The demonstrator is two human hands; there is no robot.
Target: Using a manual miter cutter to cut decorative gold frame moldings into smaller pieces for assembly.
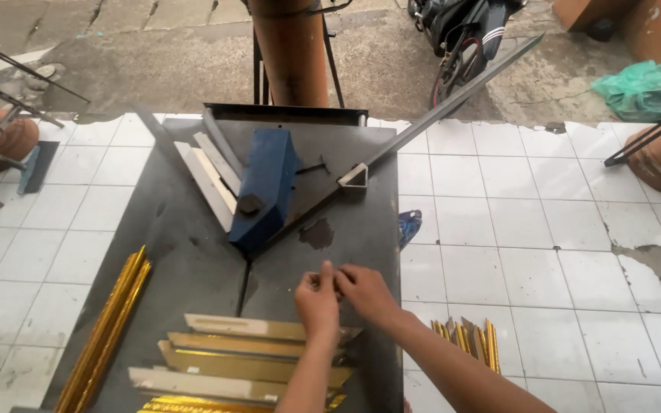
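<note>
The dark metal desk (193,260) stands on a white tiled floor (545,229). On it is a blue wedge-shaped block (265,187) between two guide rails. Near me lie gold frame mouldings (246,356), cut at angles, shiny on the face and pale on the back. My left hand (317,300) and right hand (365,293) meet above them, fingers pinched together on something too small to see.
</note>
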